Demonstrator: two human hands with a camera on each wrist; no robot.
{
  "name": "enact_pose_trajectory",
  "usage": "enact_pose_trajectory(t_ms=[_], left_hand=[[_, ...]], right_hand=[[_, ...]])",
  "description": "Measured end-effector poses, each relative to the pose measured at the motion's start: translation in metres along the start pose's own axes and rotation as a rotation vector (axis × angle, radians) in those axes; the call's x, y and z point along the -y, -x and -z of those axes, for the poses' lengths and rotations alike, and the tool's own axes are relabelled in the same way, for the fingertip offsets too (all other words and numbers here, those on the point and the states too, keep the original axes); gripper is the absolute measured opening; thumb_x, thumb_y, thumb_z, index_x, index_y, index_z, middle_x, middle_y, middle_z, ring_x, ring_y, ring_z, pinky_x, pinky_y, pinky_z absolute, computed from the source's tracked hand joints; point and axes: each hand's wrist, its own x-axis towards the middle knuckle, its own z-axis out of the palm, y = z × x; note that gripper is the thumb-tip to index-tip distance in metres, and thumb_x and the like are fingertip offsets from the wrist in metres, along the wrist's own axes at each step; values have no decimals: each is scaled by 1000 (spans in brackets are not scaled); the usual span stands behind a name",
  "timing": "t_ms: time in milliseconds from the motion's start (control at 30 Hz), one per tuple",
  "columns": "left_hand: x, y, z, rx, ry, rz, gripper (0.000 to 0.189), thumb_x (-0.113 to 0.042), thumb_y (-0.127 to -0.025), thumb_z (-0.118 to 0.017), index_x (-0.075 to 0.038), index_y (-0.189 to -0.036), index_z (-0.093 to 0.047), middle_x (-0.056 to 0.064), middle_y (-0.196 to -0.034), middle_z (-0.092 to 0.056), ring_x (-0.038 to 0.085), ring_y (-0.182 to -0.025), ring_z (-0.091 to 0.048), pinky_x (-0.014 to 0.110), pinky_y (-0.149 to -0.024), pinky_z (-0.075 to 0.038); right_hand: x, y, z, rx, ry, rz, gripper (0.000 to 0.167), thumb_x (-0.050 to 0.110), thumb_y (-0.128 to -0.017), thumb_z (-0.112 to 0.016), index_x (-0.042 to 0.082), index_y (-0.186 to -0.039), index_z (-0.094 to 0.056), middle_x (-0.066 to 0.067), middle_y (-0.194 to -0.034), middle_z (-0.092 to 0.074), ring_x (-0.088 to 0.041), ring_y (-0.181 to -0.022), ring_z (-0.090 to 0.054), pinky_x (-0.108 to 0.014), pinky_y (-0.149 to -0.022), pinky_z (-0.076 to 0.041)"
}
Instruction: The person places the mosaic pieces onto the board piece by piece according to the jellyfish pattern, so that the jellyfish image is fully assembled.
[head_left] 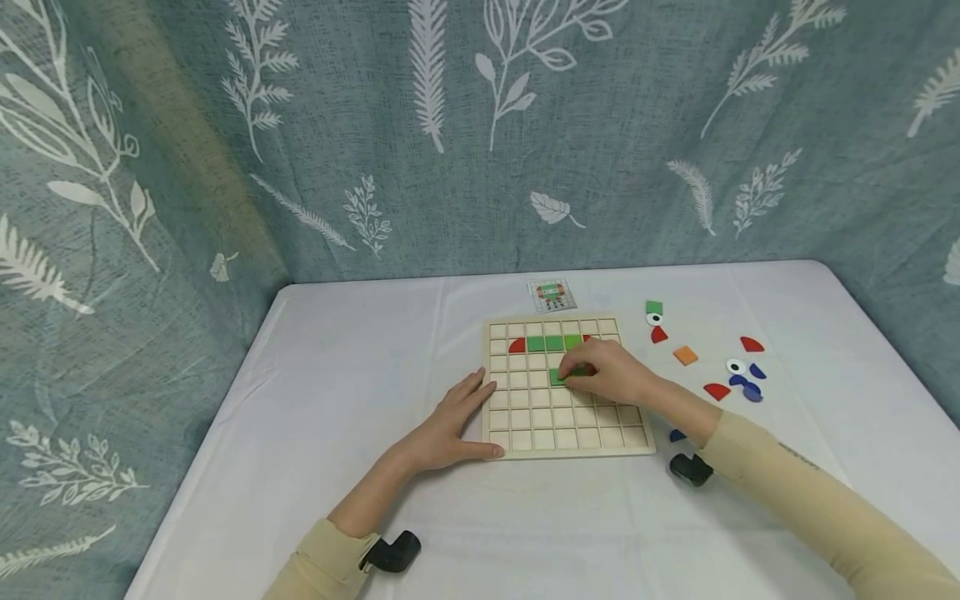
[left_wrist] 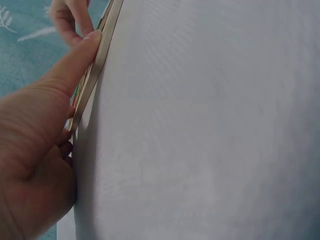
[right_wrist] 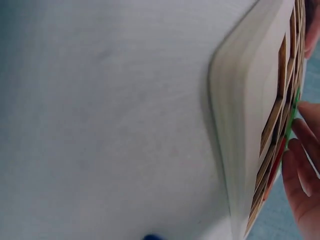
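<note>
A wooden grid board lies on the table. My left hand rests at its left side, fingers extended along the edge and thumb at the near-left corner; the left wrist view shows that thumb against the rim. My right hand is over the board's middle, thumb and index finger pinching at a green square tile in the grid. More green shows under this hand, partly hidden. In an upper row sit a red quarter-circle, several green squares and another red piece, half covered by the hand.
A picture card lies behind the board. Right of it are loose pieces: a green square, an orange square, red quarter-circles, blue pieces and white discs with black dots. A patterned curtain borders the white table.
</note>
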Motion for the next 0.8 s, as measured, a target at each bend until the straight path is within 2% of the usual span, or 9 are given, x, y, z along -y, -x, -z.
enact_pose_trajectory(t_ms=[167,333,500,800], left_hand=[[0,-1,0,-5,2,-13,96,-39,-82,-78,-8,-155,-24,7,-164,-4,28,-149,-1,54,-115,-13],[0,0,1,-5,5,-12,96,-39,-82,-78,-7,-155,-24,8,-163,-4,29,-149,-1,56,-115,-13],[-2,1,1,-8,10,-7,96,-38,-83,-78,-7,-155,-25,9,-163,-4,30,-149,0,56,-115,-12],[0,-2,-2,-15,10,-19,96,-39,-82,-78,-7,-155,-26,8,-163,-6,30,-149,-1,56,-115,-13]], right_hand=[[-4,14,6,-46,-53,-81,14,12,-93,-68,16,-103,-76,-1,-112,-69,-19,-100,-62,-34,-81,-52],[-12,39,18,-114,-150,-226,13,16,-94,-67,16,-104,-75,3,-105,-70,-15,-95,-65,-30,-79,-54],[-24,69,29,-150,-128,-330,15,21,-94,-68,14,-106,-75,1,-103,-69,-18,-98,-63,-31,-81,-54],[-34,116,53,-150,-87,-366,19,21,-95,-66,10,-109,-72,-2,-103,-69,-21,-98,-63,-32,-81,-55]])
